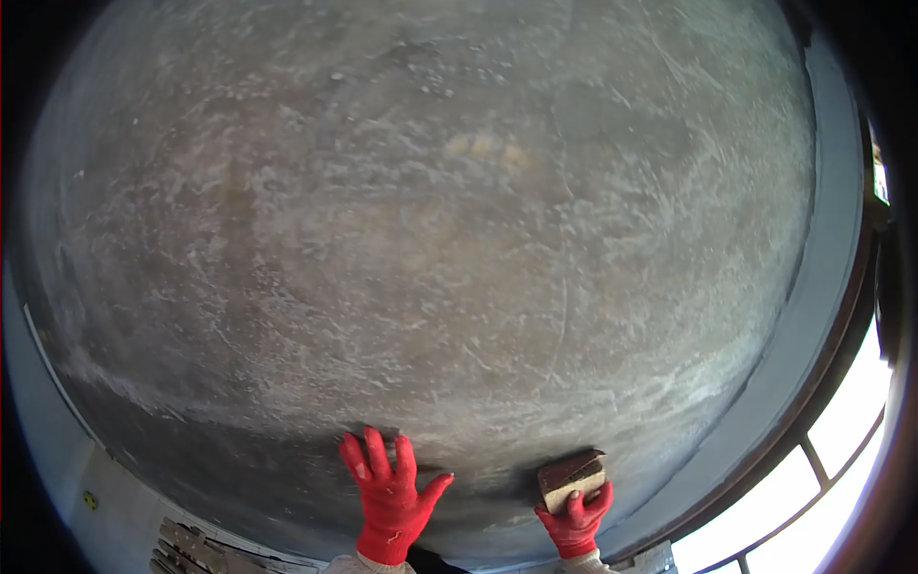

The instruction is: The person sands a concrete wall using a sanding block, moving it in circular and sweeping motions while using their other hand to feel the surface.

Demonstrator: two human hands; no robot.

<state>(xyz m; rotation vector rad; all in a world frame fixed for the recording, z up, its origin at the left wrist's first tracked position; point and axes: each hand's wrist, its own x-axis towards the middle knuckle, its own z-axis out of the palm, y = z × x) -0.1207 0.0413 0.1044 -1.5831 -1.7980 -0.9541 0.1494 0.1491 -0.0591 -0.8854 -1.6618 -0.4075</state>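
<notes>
A large grey plastered wall (430,249) with whitish scuffs and streaks fills most of the view. Low in the middle, my left hand (390,496) in a red glove has its fingers spread against the wall, holding nothing. To its right, my right hand (579,524), also red-gloved, grips a sanding block (571,480). The block has a pale body with dark brown sandpaper over its upper side, and one edge of the paper lifts at the top. Its dark face is turned to the wall; full contact is hard to see.
A bright window (813,488) with dark bars is at the lower right, beside a smooth grey band (830,239) along the wall's edge. At lower left are wooden slats (186,550) and a pale surface with a small yellow round object (90,499).
</notes>
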